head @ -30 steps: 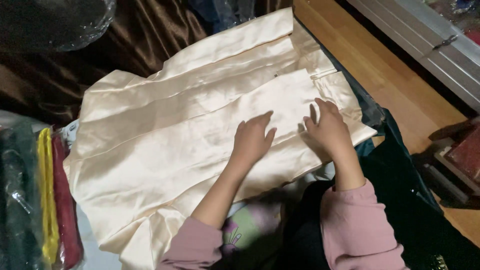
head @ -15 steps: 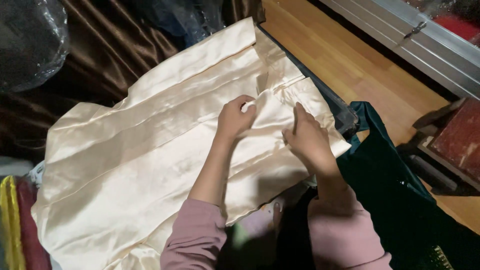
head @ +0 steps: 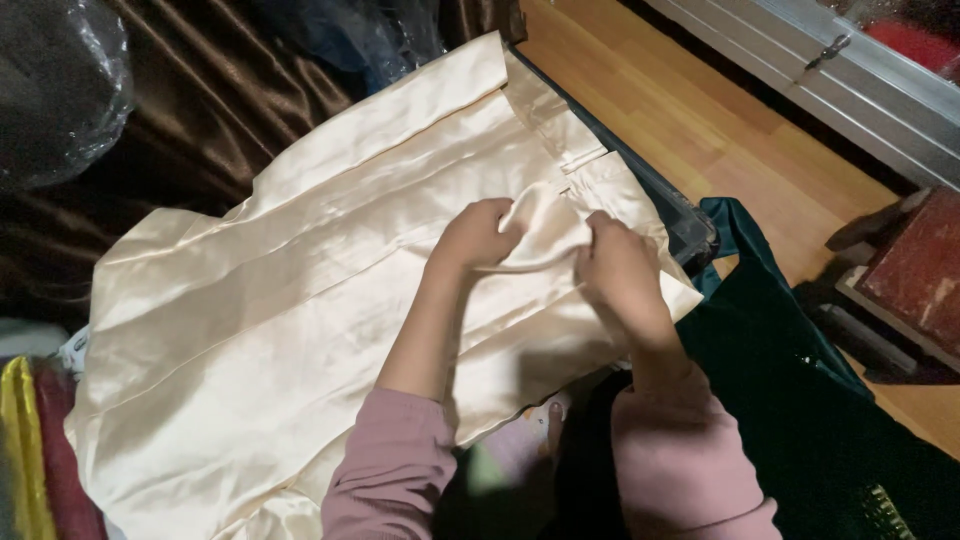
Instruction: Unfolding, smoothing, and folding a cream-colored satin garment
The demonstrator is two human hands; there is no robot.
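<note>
2 hands work at the right part of a cream satin garment [head: 300, 300] spread flat and creased lengthwise. The left hand [head: 478, 236] has its fingers curled shut on a raised fold of the satin [head: 540, 225], pinching it from the left. The right hand [head: 615, 268] grips the same fold from the right, fingers pressed together around the cloth, so the fold stands up between the 2 hands while the rest of the garment lies flat. Both arms wear pink sleeves [head: 390, 470].

Brown shiny fabric [head: 200, 90] lies under and behind the garment at the upper left, with clear plastic wrap [head: 60, 90] in the far corner. At the lower left edge sit yellow and red folded cloths [head: 35, 450]. Dark green cloth [head: 790, 390] is heaped just right of the right arm. A wooden floor [head: 700, 130] runs along the upper right, beside a pale metal-framed rail [head: 850, 80]. What the garment rests on cannot be told.
</note>
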